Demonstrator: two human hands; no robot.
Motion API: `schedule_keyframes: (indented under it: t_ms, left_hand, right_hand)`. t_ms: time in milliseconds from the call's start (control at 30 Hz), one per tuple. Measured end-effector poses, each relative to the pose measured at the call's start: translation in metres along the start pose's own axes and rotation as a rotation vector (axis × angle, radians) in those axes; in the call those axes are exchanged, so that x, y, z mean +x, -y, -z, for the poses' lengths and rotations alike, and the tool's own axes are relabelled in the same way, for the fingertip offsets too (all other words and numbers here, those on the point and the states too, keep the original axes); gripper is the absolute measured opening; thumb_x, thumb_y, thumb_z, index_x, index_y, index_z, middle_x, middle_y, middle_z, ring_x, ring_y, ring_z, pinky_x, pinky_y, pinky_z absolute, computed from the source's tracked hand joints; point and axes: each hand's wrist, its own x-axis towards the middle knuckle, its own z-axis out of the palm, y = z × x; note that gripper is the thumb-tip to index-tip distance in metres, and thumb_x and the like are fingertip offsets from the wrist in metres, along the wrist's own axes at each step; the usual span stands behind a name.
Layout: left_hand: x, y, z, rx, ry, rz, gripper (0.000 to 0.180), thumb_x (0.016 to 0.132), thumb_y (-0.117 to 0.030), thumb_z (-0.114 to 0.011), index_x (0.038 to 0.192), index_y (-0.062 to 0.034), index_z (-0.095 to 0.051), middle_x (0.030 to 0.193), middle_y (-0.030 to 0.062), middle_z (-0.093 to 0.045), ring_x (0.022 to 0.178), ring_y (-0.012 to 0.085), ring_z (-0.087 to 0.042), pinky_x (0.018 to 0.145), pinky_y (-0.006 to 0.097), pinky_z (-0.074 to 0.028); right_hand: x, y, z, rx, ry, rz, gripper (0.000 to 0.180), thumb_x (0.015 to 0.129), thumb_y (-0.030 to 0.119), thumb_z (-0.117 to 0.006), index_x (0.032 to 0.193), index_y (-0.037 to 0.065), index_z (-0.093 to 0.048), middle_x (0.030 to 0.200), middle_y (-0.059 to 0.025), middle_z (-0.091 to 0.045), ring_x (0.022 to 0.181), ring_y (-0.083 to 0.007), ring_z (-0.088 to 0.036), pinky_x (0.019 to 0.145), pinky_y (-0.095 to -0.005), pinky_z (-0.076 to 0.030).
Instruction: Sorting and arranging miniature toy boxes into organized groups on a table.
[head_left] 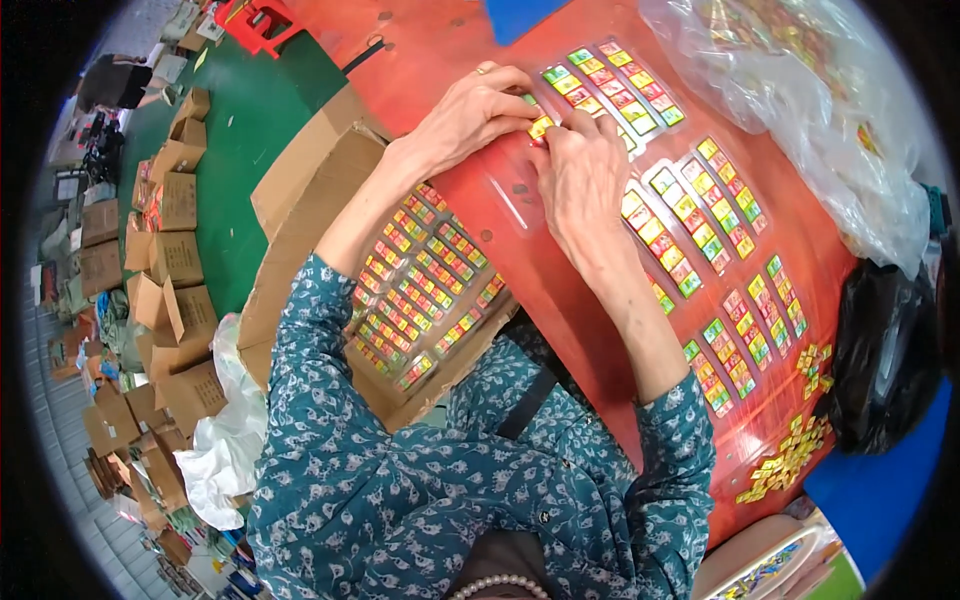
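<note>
Both hands meet at one small yellow-and-red strip (pixel 541 128) at the near-left edge of the upper block of coloured columns (pixel 622 95) — the left hand (pixel 480 110) comes from the far side with bent fingers closed on it, and the right hand (pixel 590 185) pinches it from the near side with thumb and forefinger. The strip sits right between the two sets of fingertips, over the red counter (pixel 420 75); whether it already rests flat or is held a little off the surface cannot be told, as the fingers cover most of it. The step looks like setting or straightening small pieces in line, and it would go best with a light grip by the edges, one hand steadying while the other nudges, so the pieces stay square. Pressing down evenly seems wiser than pushing sideways, since a sideways shove could jog the columns just beside the fingers. The right wrist and forearm lie close to the middle columns (pixel 663 240), so holding them raised should spare those finished-looking rows. The loose yellow pieces (pixel 788 460) lie well apart, near the counter's right end — out of the way of the sleeve. The open cardboard box (pixel 310 180), with filled sheets (pixel 425 280) inside, stands under the left forearm, where a dropped piece might land.
</note>
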Motion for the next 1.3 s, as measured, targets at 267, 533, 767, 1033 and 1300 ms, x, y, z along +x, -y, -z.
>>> schedule_keyframes:
  t_ms: [267,533,767,1033,1300]
  left_hand:
    - [-0.004,0.005,-0.006,-0.015,-0.051,-0.038,0.022,0.086,-0.016,-0.07,0.104,-0.0038,-0.073,0.12,0.0114,-0.064,0.111,0.0315,-0.06,0.091,0.042,-0.05]
    - [-0.004,0.005,-0.007,-0.022,-0.064,-0.036,0.022,0.085,-0.014,-0.071,0.105,-0.0047,-0.073,0.12,0.0109,-0.064,0.11,0.0313,-0.06,0.089,0.041,-0.051]
    - [-0.005,0.005,-0.006,-0.018,-0.062,-0.03,0.024,0.084,-0.011,-0.072,0.107,-0.0053,-0.073,0.123,0.0112,-0.063,0.112,0.0313,-0.06,0.089,0.041,-0.052]
    - [-0.006,-0.001,-0.002,0.022,0.019,0.025,0.027,0.091,-0.016,-0.066,0.114,-0.0045,-0.07,0.129,0.0122,-0.06,0.12,0.0315,-0.055,0.096,0.042,-0.049]
    - [-0.02,-0.042,-0.017,0.242,0.111,0.178,0.066,0.093,-0.038,-0.062,0.143,0.0006,-0.043,0.15,0.0231,-0.038,0.143,0.0409,-0.033,0.116,0.049,-0.031]
  right_hand:
    - [0.002,0.002,-0.007,0.04,0.0,-0.033,0.014,0.077,0.01,-0.076,0.081,-0.003,-0.072,0.089,-0.016,-0.066,0.089,-0.0349,-0.062,0.077,-0.0451,-0.051]
    - [0.003,0.005,-0.004,0.062,-0.033,-0.111,0.011,0.076,0.006,-0.075,0.087,0.003,-0.075,0.085,-0.0126,-0.066,0.084,-0.0347,-0.063,0.075,-0.045,-0.051]
    - [-0.002,0.005,-0.008,-0.077,-0.015,0.044,0.013,0.076,0.002,-0.059,0.082,0.002,-0.071,0.09,-0.011,-0.065,0.089,-0.0337,-0.059,0.078,-0.0433,-0.049]
    - [-0.02,-0.009,0.042,0.132,-0.023,-0.018,0.025,0.071,-0.009,-0.058,0.092,-0.003,-0.067,0.097,-0.0173,-0.064,0.095,-0.0362,-0.058,0.082,-0.0465,-0.049]
    - [-0.077,-0.002,0.102,0.133,0.101,-0.209,0.018,0.075,-0.006,-0.061,0.092,-0.003,-0.066,0.098,-0.0172,-0.062,0.096,-0.0361,-0.057,0.081,-0.0448,-0.05]
